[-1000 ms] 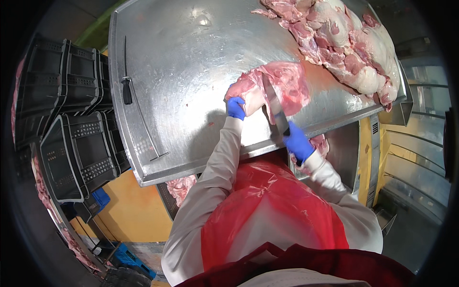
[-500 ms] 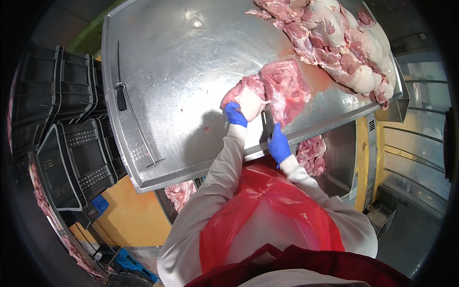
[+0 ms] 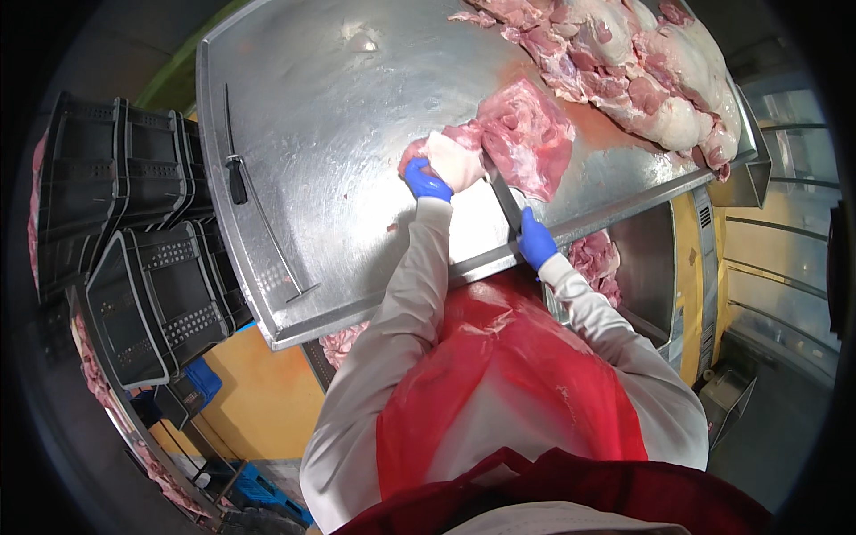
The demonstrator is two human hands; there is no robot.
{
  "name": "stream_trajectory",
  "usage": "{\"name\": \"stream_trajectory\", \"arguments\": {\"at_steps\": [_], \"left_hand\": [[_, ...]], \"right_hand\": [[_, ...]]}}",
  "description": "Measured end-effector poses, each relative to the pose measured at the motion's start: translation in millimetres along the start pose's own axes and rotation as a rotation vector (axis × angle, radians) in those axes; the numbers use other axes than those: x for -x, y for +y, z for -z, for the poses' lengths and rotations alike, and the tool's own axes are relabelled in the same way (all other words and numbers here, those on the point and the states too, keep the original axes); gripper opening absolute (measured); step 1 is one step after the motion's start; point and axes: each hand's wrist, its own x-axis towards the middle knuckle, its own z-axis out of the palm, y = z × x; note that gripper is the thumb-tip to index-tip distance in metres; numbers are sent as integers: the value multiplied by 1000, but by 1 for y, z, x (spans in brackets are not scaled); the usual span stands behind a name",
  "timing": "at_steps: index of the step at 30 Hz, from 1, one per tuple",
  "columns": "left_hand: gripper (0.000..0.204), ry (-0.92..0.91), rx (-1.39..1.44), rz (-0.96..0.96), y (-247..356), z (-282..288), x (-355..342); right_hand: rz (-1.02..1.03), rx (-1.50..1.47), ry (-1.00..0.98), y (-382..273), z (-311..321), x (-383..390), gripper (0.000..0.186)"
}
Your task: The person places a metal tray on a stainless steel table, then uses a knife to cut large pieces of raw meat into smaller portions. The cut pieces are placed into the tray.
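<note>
My left hand (image 3: 428, 180), in a blue glove, is closed on the left end of a raw meat piece (image 3: 456, 162) with a pale layer of skin or fat. Blue-gloved too, my right hand (image 3: 537, 239) grips a knife (image 3: 506, 201) near the table's front edge. Its blade points away from me, its tip end reaching the spot where the pale piece meets a larger pink piece of meat (image 3: 528, 138). Whether the two pieces are still joined there I cannot tell. Both lie on the metal table (image 3: 312, 134).
A heap of raw meat (image 3: 624, 71) covers the table's far right. Along the left side lie a black-handled knife (image 3: 236, 183) and a thin metal rod (image 3: 272, 245). Grey crates (image 3: 183, 285) stand left of the table. More meat (image 3: 596, 263) sits below its front edge.
My left hand has shifted slightly left with the pale piece. The right hand is a little farther right, and more of the knife blade shows. The whole view has shifted slightly.
</note>
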Motion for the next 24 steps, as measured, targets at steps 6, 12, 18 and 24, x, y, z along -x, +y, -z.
{"name": "stream_trajectory", "arguments": {"at_steps": [6, 12, 18, 24], "left_hand": [[27, -327, -234, 119, 54, 84, -86], [78, -360, -1713, -579, 86, -10, 10], [60, -322, -2429, -565, 47, -43, 17], [51, -284, -2258, -495, 34, -24, 21]], "right_hand": [[133, -123, -202, -1, 74, 52, 41], [84, -335, 60, -41, 69, 70, 42], [115, -171, 82, -89, -7, -13, 37], [116, -128, 175, -90, -25, -119, 33]]}}
